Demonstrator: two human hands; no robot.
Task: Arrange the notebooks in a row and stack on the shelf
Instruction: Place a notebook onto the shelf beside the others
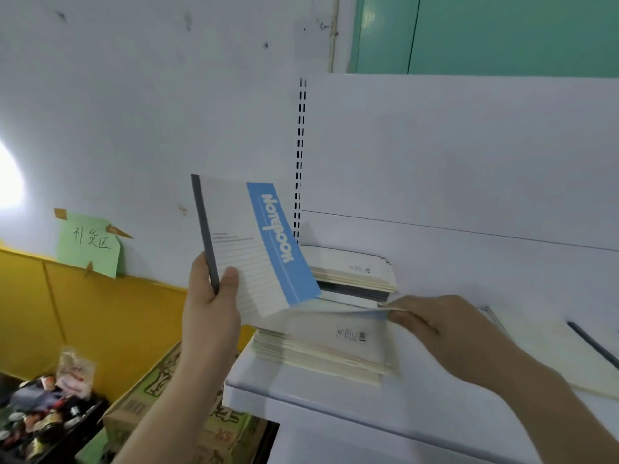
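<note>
My left hand (pixel 209 306) grips a notebook (pixel 249 249) by its dark grey spine and holds it upright above the shelf's left end; its cover is cream with a blue "Notebook" band. On the white shelf (pixel 301 396) lies a front stack of cream notebooks (pixel 321 349). My right hand (pixel 445 326) pinches the edge of that stack's top notebook (pixel 341 311) and lifts it slightly. A second stack (pixel 355 272) lies behind, against the back panel. Another notebook with a grey spine (pixel 549 349) lies flat to the right, partly behind my right arm.
A slotted upright (pixel 300 155) marks the shelf's left edge. Below left stand cardboard boxes (pixel 160 396) and a dark bin of packaged goods (pixel 43 410). A green paper note (pixel 90 244) is taped to the white and yellow wall. A green door (pixel 502 31) is at the top right.
</note>
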